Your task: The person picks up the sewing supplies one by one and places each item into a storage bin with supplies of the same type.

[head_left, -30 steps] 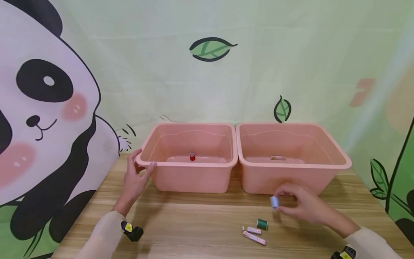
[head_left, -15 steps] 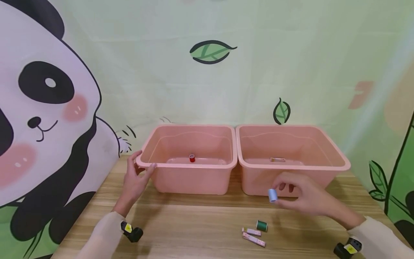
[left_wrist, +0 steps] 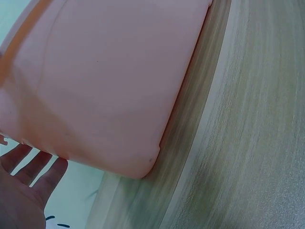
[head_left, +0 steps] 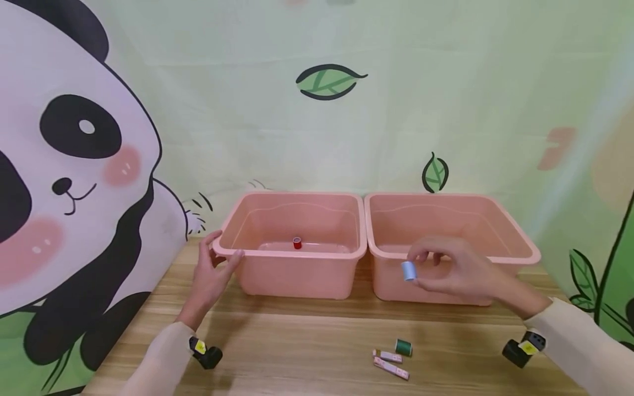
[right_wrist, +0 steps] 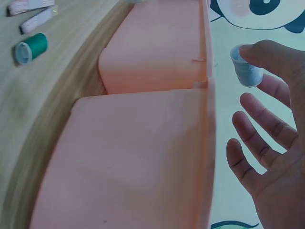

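Hands: two, both busy. Right hand (head_left: 458, 269) pinches pale blue spool (head_left: 408, 270) between thumb and forefinger, other fingers apart from it; spool is off the table, in front of the right bin (head_left: 391, 289) in head view. Left hand (head_left: 212, 280) grips the near left corner of the left bin (head_left: 297, 279), thumb on front rim, fingers against the outer side. Step, judged: mid-transfer of the spool. Next move probably calls for a steady pinch and clearance over a rim; which bin, cannot tell.

Counts: bins, two, side by side. Spools, three: pale blue one, red spool (head_left: 297, 243) on the left bin's floor, green spool (head_left: 403, 347) on the table (head_left: 277, 352). Pink-patterned strips, two (head_left: 391, 368), just beside the green one. Right bin's floor partly blocked by the hand, contents uncounted. Wrist devices, two (head_left: 205, 353), black. Panda on backdrop, one (head_left: 81, 181).
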Available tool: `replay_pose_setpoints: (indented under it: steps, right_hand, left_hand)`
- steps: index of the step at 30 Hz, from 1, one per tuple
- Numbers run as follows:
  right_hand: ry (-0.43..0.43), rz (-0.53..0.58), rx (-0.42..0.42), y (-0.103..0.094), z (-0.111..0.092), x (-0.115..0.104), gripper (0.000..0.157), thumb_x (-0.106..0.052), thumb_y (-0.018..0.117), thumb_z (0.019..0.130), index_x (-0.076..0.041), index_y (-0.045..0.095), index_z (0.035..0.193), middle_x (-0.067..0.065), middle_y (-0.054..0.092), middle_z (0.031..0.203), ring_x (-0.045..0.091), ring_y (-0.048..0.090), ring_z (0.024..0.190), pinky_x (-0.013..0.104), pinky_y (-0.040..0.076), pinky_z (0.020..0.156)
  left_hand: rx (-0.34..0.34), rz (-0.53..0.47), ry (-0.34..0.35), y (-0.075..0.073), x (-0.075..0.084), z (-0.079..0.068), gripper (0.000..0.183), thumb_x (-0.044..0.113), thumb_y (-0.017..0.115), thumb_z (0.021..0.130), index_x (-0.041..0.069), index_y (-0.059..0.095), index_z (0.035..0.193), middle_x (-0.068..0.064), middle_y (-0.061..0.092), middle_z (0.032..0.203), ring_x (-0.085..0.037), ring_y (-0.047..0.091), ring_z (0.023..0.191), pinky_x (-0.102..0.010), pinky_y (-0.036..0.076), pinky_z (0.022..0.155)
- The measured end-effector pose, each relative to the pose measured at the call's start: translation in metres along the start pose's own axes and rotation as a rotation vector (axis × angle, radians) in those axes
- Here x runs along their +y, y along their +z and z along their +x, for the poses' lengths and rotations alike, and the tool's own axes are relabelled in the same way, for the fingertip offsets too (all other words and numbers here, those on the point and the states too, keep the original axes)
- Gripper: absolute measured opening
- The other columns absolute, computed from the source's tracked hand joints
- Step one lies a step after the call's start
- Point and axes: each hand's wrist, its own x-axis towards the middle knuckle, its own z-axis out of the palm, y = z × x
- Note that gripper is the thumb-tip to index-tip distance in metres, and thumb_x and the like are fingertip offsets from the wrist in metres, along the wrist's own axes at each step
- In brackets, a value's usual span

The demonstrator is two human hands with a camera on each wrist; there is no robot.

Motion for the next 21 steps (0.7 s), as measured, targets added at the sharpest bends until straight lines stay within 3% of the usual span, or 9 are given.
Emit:
replay_pose_setpoints:
  steps: [6, 12, 17, 21]
  right_hand:
    - [0.009, -0.078, -0.013, -0.006, 0.02, -0.004, 0.028, -0.02, 0.089, 0.081, -0.028, 0.072, 0.102, -0.015, 0.069, 0.095, 0.013, 0.061, 0.083, 0.029, 0.054, 0.07]
    - [0.089, -0.135, -0.057, -0.014, 0.034, -0.007, 0.013, -0.041, 0.078, 0.091, -0.035, 0.07, 0.099, -0.017, 0.067, 0.089, 0.004, 0.06, 0.082, 0.029, 0.054, 0.073]
    - [0.127, -0.191, -0.07, -0.018, 0.043, -0.007, 0.016, -0.052, 0.076, 0.09, -0.041, 0.069, 0.099, -0.023, 0.066, 0.094, 0.004, 0.061, 0.086, 0.032, 0.054, 0.076]
    - [0.181, -0.134, -0.08, -0.019, 0.051, -0.005, 0.02, -0.049, 0.079, 0.087, -0.04, 0.07, 0.103, -0.021, 0.067, 0.099, 0.009, 0.062, 0.09, 0.036, 0.055, 0.078]
  left_hand:
    - [0.0, 0.0, -0.009, 0.0, 0.002, 0.0, 0.082, 0.05, 0.067, 0.097, 0.028, 0.018, 0.159, -0.016, 0.041, 0.158, -0.035, 0.048, 0.136, -0.052, 0.047, 0.107]
    - [-0.004, 0.002, -0.02, 0.001, 0.0, 0.0, 0.084, 0.053, 0.067, 0.096, 0.029, 0.017, 0.16, -0.015, 0.04, 0.159, -0.036, 0.047, 0.137, -0.053, 0.047, 0.108]
    - [-0.01, -0.007, -0.025, 0.0, 0.0, 0.0, 0.083, 0.05, 0.067, 0.097, 0.031, 0.016, 0.16, -0.016, 0.039, 0.16, -0.036, 0.045, 0.137, -0.053, 0.046, 0.108]
    - [-0.008, -0.017, -0.024, 0.0, 0.001, 0.0, 0.081, 0.047, 0.066, 0.098, 0.031, 0.016, 0.16, -0.016, 0.038, 0.16, -0.035, 0.046, 0.137, -0.053, 0.046, 0.108]
